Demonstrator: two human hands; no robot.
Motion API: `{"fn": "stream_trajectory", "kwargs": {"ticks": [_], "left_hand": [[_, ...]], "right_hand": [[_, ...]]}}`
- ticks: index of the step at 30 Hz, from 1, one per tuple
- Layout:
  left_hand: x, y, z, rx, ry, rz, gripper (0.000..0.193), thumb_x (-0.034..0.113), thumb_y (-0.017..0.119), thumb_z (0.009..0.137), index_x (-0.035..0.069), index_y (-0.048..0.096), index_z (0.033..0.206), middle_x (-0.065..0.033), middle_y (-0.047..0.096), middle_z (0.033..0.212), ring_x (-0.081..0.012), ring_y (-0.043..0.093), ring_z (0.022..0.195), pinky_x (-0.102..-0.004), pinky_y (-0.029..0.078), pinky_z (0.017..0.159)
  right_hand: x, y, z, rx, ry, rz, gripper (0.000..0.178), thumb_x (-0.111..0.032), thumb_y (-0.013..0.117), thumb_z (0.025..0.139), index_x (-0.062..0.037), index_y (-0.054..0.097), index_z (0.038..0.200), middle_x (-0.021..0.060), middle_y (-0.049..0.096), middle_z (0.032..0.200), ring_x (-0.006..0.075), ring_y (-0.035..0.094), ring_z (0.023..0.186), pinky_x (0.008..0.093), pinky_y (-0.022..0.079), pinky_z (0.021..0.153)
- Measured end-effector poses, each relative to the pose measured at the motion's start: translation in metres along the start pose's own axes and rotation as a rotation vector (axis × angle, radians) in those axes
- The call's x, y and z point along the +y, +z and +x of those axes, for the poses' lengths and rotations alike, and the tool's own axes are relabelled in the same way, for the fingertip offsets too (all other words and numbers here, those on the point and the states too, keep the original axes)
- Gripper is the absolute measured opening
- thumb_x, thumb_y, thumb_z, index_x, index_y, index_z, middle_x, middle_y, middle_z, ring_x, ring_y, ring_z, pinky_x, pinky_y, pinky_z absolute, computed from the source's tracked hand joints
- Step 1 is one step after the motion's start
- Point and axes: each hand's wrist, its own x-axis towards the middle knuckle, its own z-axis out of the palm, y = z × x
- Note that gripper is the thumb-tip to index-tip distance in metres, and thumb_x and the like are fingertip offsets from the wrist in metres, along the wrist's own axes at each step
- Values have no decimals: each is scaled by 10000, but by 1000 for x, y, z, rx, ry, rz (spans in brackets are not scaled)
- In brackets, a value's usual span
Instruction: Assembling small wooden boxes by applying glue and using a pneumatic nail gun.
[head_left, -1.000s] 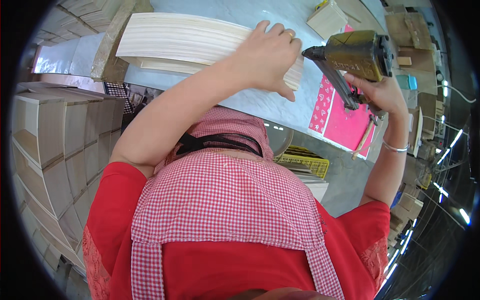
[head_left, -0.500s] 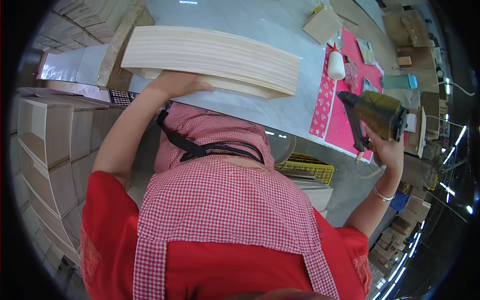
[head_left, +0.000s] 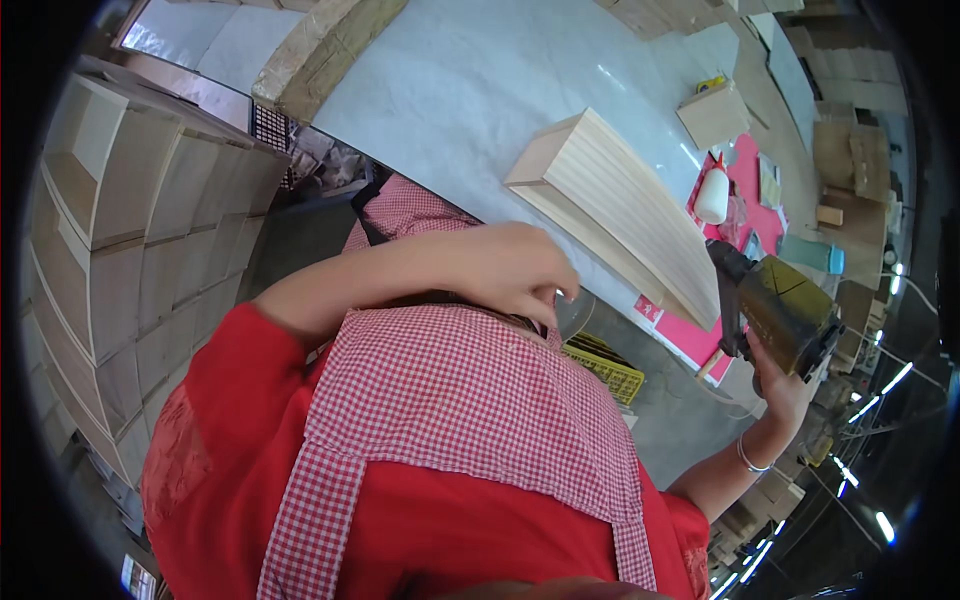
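My right hand (head_left: 778, 383) grips a pneumatic nail gun (head_left: 785, 305) with a worn, dark yellow-green body, held off the table's right front edge. Its dark nose is close to the right end of a pale wooden box (head_left: 625, 210). The box lies slantwise on the table, its striped long side uppermost. My left hand (head_left: 525, 275) is off the box, in front of my apron and below the table edge. Its fingers are bent and spread apart, with nothing visible between them. Just beyond those fingers is a partly hidden round, bowl-like thing (head_left: 574, 316).
Over the grey table (head_left: 450, 90) are a white glue bottle (head_left: 712, 195) with red tip, a pink sheet (head_left: 745, 165) and a small wooden block (head_left: 713, 115). A padded bar (head_left: 320, 55) borders its left end. Stacked wooden boxes (head_left: 150, 190) stand left; a yellow crate (head_left: 605, 368) sits below.
My left hand has let go of the box and come down and right, before my apron. The box now lies further right and turned. The nail gun stays in my right hand.
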Motion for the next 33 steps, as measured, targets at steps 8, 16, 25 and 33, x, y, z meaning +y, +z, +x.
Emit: {"fn": "stream_trajectory", "kwargs": {"ticks": [8,16,25,33], "left_hand": [[-65,-89,-26,653,-101,-844,307,218,620,965,38,631,1213,38,589,765,-46,464,607,-200,387,559],[-118,-107,35,69,-103,-1109,263,302,611,996,40,628,995,55,482,694,-27,400,567,-181,327,501],[-120,-113,47,-128,-60,-1238,210,236,681,961,83,617,832,95,464,673,7,360,505,-161,302,451],[-122,-110,48,-95,-88,-1255,195,207,686,956,74,632,823,94,499,697,11,343,480,-157,284,445]], "right_hand": [[-41,8,34,-237,-255,-218,375,-36,818,796,25,658,1130,88,707,1102,176,667,979,316,539,843],[-86,27,66,-386,-362,-247,444,11,824,771,30,633,1171,93,706,1114,172,669,993,322,543,865],[-130,47,89,-437,-532,-443,402,-43,841,774,23,661,1127,99,725,1069,176,685,952,328,550,826],[-138,56,97,-468,-527,-485,404,-69,851,768,21,667,1116,113,729,1055,205,697,914,330,553,804]]}}
